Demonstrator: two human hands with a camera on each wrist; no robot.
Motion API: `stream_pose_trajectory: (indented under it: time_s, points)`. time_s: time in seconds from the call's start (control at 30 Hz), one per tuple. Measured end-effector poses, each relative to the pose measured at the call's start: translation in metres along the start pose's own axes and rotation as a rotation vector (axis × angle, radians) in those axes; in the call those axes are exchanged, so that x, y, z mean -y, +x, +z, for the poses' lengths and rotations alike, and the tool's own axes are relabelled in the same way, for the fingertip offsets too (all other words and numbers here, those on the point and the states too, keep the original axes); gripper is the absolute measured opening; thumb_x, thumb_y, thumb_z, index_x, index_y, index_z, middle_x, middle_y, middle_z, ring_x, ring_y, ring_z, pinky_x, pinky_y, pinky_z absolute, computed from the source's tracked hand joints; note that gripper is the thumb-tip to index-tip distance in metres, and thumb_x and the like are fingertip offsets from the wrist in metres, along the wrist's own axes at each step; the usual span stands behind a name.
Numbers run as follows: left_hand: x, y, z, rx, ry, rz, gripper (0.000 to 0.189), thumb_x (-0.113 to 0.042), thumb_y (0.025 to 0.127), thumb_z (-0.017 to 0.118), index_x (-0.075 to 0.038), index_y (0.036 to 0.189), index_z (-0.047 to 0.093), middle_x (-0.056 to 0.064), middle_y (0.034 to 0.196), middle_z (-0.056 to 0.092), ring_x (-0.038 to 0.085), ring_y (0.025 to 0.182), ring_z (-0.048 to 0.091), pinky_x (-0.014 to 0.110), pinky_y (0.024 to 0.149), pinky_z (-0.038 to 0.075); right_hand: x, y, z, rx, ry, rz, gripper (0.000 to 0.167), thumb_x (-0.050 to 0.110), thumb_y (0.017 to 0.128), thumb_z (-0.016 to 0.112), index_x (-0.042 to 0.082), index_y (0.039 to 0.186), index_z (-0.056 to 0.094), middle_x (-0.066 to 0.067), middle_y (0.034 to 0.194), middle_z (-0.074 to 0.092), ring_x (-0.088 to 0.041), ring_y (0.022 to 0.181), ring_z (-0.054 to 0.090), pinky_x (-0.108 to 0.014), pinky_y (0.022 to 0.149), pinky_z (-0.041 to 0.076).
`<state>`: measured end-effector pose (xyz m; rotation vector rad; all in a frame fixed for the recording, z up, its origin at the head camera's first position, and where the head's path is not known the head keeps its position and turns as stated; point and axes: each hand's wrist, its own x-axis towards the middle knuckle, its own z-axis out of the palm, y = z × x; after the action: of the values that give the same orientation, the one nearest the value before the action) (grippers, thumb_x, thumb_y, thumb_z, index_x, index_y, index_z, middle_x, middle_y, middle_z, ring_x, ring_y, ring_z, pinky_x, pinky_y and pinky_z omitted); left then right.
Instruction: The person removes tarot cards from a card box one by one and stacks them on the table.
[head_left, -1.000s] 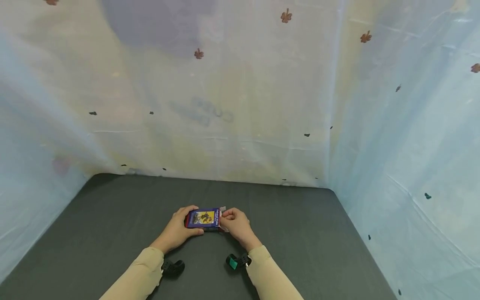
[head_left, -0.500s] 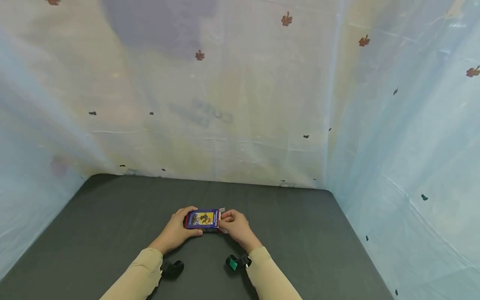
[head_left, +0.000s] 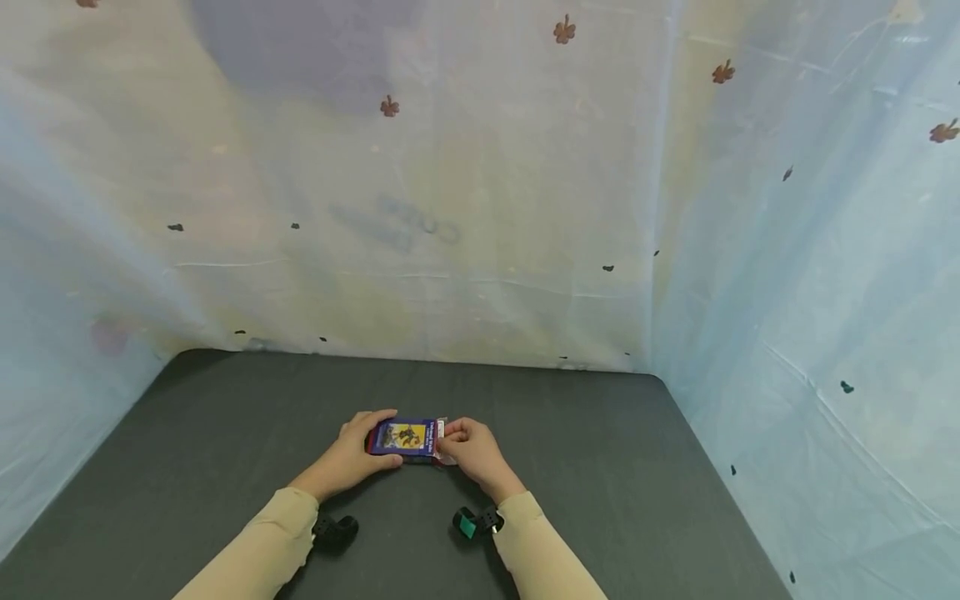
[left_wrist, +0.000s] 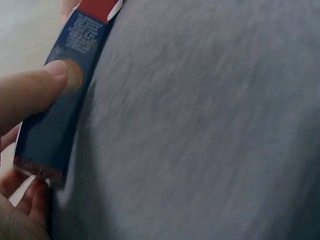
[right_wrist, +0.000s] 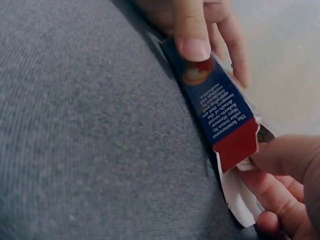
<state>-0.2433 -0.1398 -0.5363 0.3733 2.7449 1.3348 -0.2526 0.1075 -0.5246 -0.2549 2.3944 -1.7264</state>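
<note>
A dark blue and red card box (head_left: 405,437) with a yellow picture on its face lies low over the dark table, in the middle of the head view. My left hand (head_left: 351,450) grips its left end, with the thumb pressed on the printed narrow side (left_wrist: 65,115) in the left wrist view. At the box's right end, the thumb and fingers of my right hand (head_left: 476,452) pinch at the opening. A white-lined flap (right_wrist: 237,197) hangs open there in the right wrist view. Whether those fingertips hold the box edge or its contents is partly hidden.
The dark grey tabletop (head_left: 600,467) spreads around both hands. Pale plastic sheeting (head_left: 480,208) with small leaf marks hangs behind it and at both sides. A black strap device sits at the left wrist (head_left: 334,533) and another at the right wrist (head_left: 474,522).
The left forearm has shifted slightly to the left. Both hands stay at the two ends of the card box, which has barely moved; the head view has shifted a little.
</note>
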Motion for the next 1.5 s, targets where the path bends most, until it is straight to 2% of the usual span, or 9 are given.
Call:
stream_pose_trajectory:
  time_s: [0.1,0.23,0.4,0.63,0.8,0.9,1.1,1.3,1.5]
  points:
    - [0.003,0.001,-0.008,0.029,-0.024,0.004,0.080,-0.048,0.079,0.077,-0.021,0.146,0.043,0.011,0.146,0.035,0.034,0.125,0.038,0.057,0.096,0.036,-0.001,0.001,0.002,-0.016,0.003,-0.004,0.019,0.020,0.091,0.069,0.004,0.099,0.062,-0.003,0.083,0.067,-0.014,0.077,0.061,-0.029,0.065,0.049]
    - [0.007,0.001,-0.013,0.059,-0.097,-0.024,0.079,-0.047,0.078,0.078,-0.021,0.145,0.045,0.010,0.145,0.036,0.033,0.125,0.044,0.052,0.098,0.038,0.002,0.000,0.003,-0.049,-0.003,-0.012,0.017,0.020,0.091,0.068,0.006,0.098,0.063,-0.004,0.083,0.064,-0.015,0.077,0.061,-0.030,0.063,0.049]
    - [0.008,0.002,-0.013,0.059,-0.157,-0.063,0.080,-0.049,0.076,0.079,-0.025,0.145,0.045,0.010,0.144,0.037,0.034,0.127,0.042,0.052,0.098,0.038,0.006,0.001,0.003,-0.088,-0.032,-0.011,0.014,0.022,0.092,0.067,0.008,0.094,0.066,-0.006,0.083,0.062,-0.016,0.072,0.056,-0.030,0.059,0.046]
    - [0.007,0.002,-0.009,0.040,-0.171,-0.091,0.079,-0.048,0.074,0.080,-0.028,0.142,0.046,0.010,0.146,0.036,0.035,0.129,0.041,0.053,0.098,0.037,0.007,0.001,-0.008,-0.089,-0.069,0.055,0.016,0.023,0.092,0.067,0.007,0.093,0.066,-0.009,0.079,0.063,-0.015,0.064,0.051,-0.030,0.055,0.041]
    - [0.010,0.004,-0.009,0.032,-0.178,-0.097,0.079,-0.049,0.073,0.080,-0.030,0.141,0.047,0.008,0.146,0.036,0.033,0.129,0.041,0.053,0.098,0.038,0.006,0.002,-0.018,-0.076,-0.078,0.058,0.020,0.021,0.092,0.067,0.005,0.102,0.062,-0.009,0.082,0.064,-0.017,0.068,0.052,-0.030,0.059,0.041]
    - [0.011,0.003,-0.009,0.033,-0.184,-0.105,0.078,-0.048,0.072,0.081,-0.031,0.141,0.047,0.008,0.146,0.036,0.033,0.129,0.041,0.053,0.098,0.038,0.002,0.002,-0.020,-0.071,-0.066,0.030,0.025,0.020,0.093,0.066,0.002,0.109,0.061,-0.008,0.085,0.067,-0.019,0.075,0.056,-0.031,0.064,0.043]
    - [0.006,-0.001,-0.008,0.033,-0.191,-0.108,0.077,-0.045,0.074,0.082,-0.029,0.141,0.048,0.008,0.145,0.037,0.032,0.128,0.041,0.052,0.098,0.038,-0.002,-0.003,-0.020,-0.111,-0.030,0.000,0.031,0.019,0.093,0.066,0.001,0.117,0.059,-0.007,0.090,0.070,-0.017,0.083,0.059,-0.031,0.071,0.041]
    - [0.005,0.000,-0.007,0.034,-0.188,-0.097,0.077,-0.044,0.075,0.081,-0.028,0.142,0.047,0.008,0.145,0.038,0.032,0.128,0.041,0.052,0.098,0.038,-0.011,-0.002,-0.023,-0.140,-0.020,0.010,0.032,0.016,0.094,0.062,0.002,0.122,0.055,-0.005,0.090,0.068,-0.015,0.074,0.055,-0.029,0.062,0.038]
    - [0.006,-0.001,-0.009,0.027,-0.191,-0.110,0.075,-0.043,0.075,0.081,-0.029,0.141,0.048,0.008,0.146,0.037,0.033,0.129,0.040,0.053,0.098,0.037,-0.010,-0.003,-0.023,-0.116,-0.004,0.014,0.036,0.010,0.093,0.056,0.005,0.129,0.052,-0.005,0.086,0.061,-0.013,0.062,0.046,-0.026,0.053,0.035]
